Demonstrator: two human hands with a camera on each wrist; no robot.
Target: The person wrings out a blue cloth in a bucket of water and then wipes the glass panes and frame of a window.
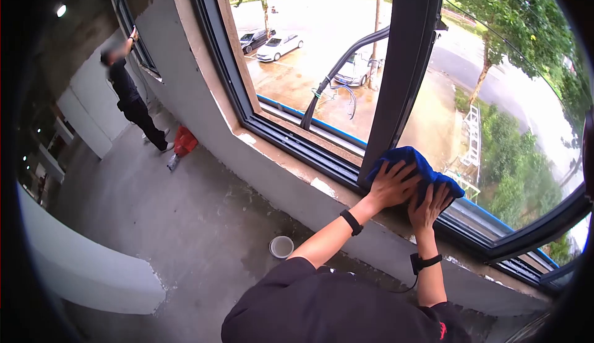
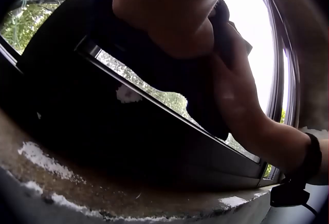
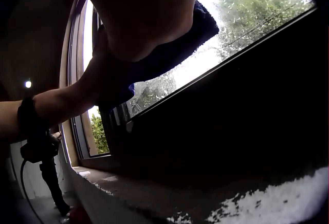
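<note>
A blue cloth [image 1: 405, 160] lies bunched against the lower corner of the glass, beside the dark upright of the window frame [image 1: 405, 64]. My left hand [image 1: 393, 185] presses on its left part with the fingers spread. Close beside it, my right hand [image 1: 429, 208] rests on the cloth's right part, fingers extended upward. In the left wrist view the cloth is a dark shape mostly behind the left hand [image 2: 169, 18]. The right wrist view shows the cloth's edge [image 3: 203, 26] beyond the right hand [image 3: 144, 18]; the fingertips are hidden there.
Below the frame runs a rough sill [image 1: 278, 162] with white patches. A white bucket [image 1: 281, 247] stands on the grey floor. Another person [image 1: 129, 89] stands at a window further left, near a red bag [image 1: 184, 140]. Black cables [image 1: 343, 61] hang outside the window.
</note>
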